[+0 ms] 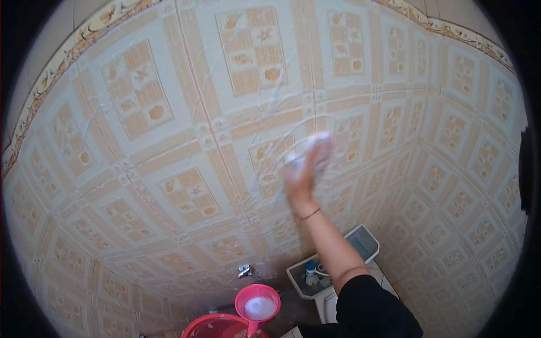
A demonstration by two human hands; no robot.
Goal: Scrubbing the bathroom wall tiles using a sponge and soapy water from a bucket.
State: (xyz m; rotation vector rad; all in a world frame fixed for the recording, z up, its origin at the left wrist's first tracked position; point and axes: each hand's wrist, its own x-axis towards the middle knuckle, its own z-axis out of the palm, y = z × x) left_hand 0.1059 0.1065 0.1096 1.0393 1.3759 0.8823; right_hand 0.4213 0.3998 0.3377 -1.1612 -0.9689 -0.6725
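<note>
My right hand (303,181), blurred, presses a foamy whitish scrubbing pad or cloth (296,160) against the tiled wall (236,156). Wet, soapy streaks curve over the tiles around it. Low in the picture, the fingers of my left hand (242,334) show at the handle of a pink plastic dipper (275,302), which they hold. White suds (260,308) lie inside the dipper. It is held above the rim of a red basin (196,322) with liquid in it. Most of my left hand is cut off by the lower edge.
A metal tap (244,271) sticks out of the wall above the dipper. Below my right arm stands a grey divided tray (301,291) with a blue-capped bottle (311,272). Two wall corners flank the main wall. A dark object (525,169) shows at the far right edge.
</note>
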